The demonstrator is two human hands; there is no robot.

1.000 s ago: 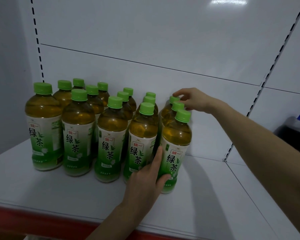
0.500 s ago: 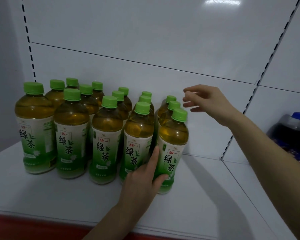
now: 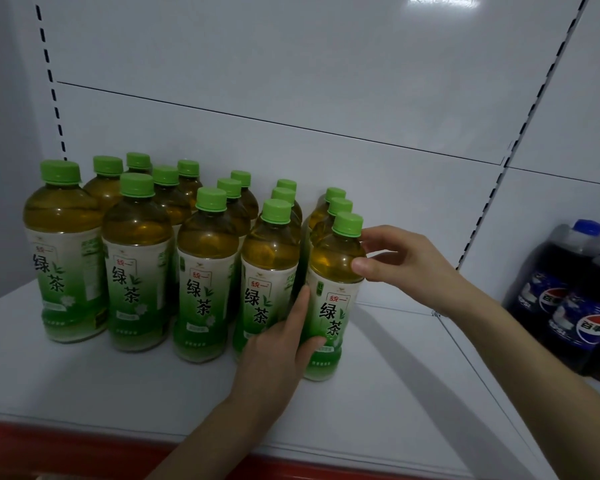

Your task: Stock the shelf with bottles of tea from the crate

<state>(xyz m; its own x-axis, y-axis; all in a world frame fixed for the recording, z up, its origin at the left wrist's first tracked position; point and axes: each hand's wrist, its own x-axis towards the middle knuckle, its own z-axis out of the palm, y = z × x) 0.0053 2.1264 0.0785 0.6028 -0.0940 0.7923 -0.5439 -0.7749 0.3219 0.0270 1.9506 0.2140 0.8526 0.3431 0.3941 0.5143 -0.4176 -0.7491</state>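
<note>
Several green tea bottles with green caps stand in rows on the white shelf (image 3: 378, 410). The front right bottle (image 3: 333, 271) is at the end of the front row. My left hand (image 3: 278, 355) rests against its lower label, the index finger straight between it and the neighbouring bottle (image 3: 269, 258), the thumb on its front. My right hand (image 3: 399, 258) holds the front right bottle at its shoulder, thumb on the front and fingers curled near the cap. The crate is out of view.
A pack of dark cola bottles (image 3: 579, 306) with blue caps stands on the neighbouring shelf section at the right. A red strip (image 3: 66, 452) runs along the shelf's front edge. The white back panel (image 3: 291, 81) rises behind the bottles.
My right hand has come forward and down from the back bottles' caps to the front right bottle's shoulder. My left hand has stayed at that bottle's base.
</note>
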